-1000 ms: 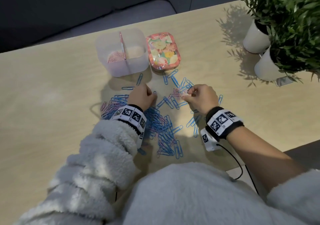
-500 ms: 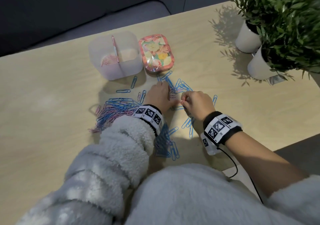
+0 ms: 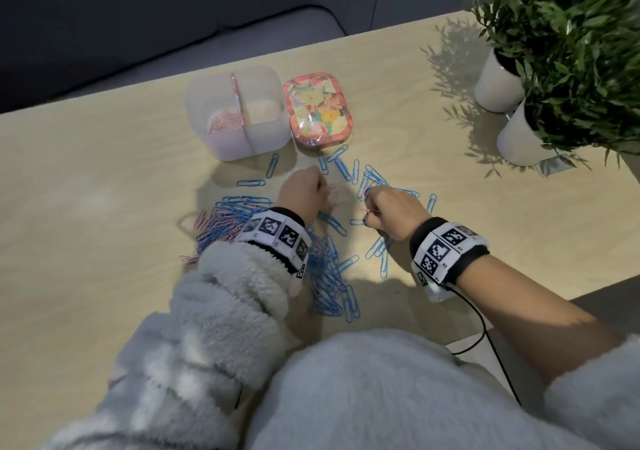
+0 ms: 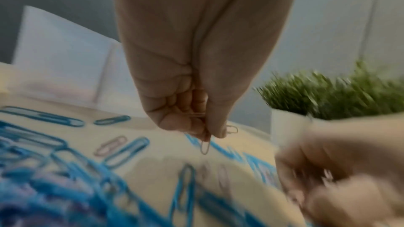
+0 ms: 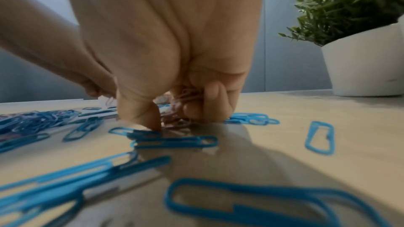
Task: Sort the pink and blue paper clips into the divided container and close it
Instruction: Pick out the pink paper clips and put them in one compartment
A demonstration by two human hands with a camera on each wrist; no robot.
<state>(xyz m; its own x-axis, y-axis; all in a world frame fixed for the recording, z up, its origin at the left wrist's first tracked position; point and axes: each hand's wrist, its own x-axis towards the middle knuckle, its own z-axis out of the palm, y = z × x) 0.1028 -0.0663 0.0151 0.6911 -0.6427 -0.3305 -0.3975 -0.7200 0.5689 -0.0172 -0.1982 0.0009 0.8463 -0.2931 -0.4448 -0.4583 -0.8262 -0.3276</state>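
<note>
From the head view, a mixed heap of blue and pink paper clips (image 3: 225, 222) lies at the left on the wooden table (image 3: 104, 207), partly under the fleece sleeve (image 3: 235, 290). Behind it stands the translucent divided container (image 3: 239, 113), open, with pink clips (image 3: 223, 124) in its left compartment; the right compartment looks bare. Just beside it, at its right, lies the floral lid (image 3: 317, 111).

The left hand (image 3: 304, 193) is seen there only from the back. The left wrist view shows more: the curled fingers (image 4: 181, 110) and thumb pinch a few pink paper clips (image 4: 205, 144) that hang below the hand, above the table.

The right hand (image 3: 394, 212) is a closed fist in the head view. The right wrist view shows a bundle of pink clips (image 5: 186, 97) clamped in its curled fingers, with the thumb (image 5: 142, 113) tip pressing on the table among loose blue clips (image 5: 174, 141).

At the far right stand two white pots with green plants (image 3: 568, 51).
</note>
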